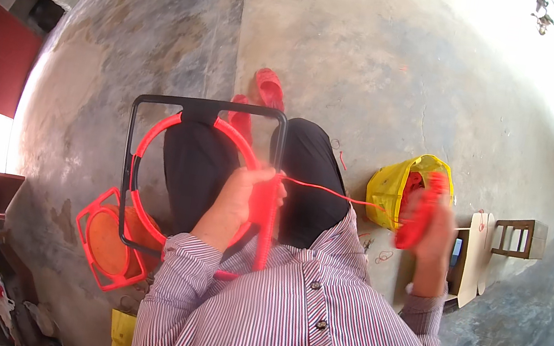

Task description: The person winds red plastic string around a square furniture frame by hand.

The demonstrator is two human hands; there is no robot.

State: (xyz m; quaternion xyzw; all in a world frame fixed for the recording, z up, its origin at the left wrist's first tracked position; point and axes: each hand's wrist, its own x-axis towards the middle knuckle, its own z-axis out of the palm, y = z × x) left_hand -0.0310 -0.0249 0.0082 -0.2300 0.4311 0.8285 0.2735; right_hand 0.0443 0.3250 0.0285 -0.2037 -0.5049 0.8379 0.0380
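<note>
L hand (248, 194) closed on red-covered side of blk sq. frame (200, 110), over lap (194, 171) | R hand (436, 231), blurred, grips red cord bundle (421, 216); cord (325, 190) btwn | yellow bag (380, 189) beside R; wide concrete flr (361, 56) ahead

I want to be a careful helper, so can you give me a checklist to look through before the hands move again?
1. Left hand grips the frame: ok, it holds the right-hand side.
2. Right hand holds the red bundle: ok, though blurred.
3. Strand between the hands has no knots: ok along the part that shows.
4. Strand joins the bundle: cannot tell, too blurred.
5. Floor has no loose bits: not ok, red loops lie near the yellow container.
</note>
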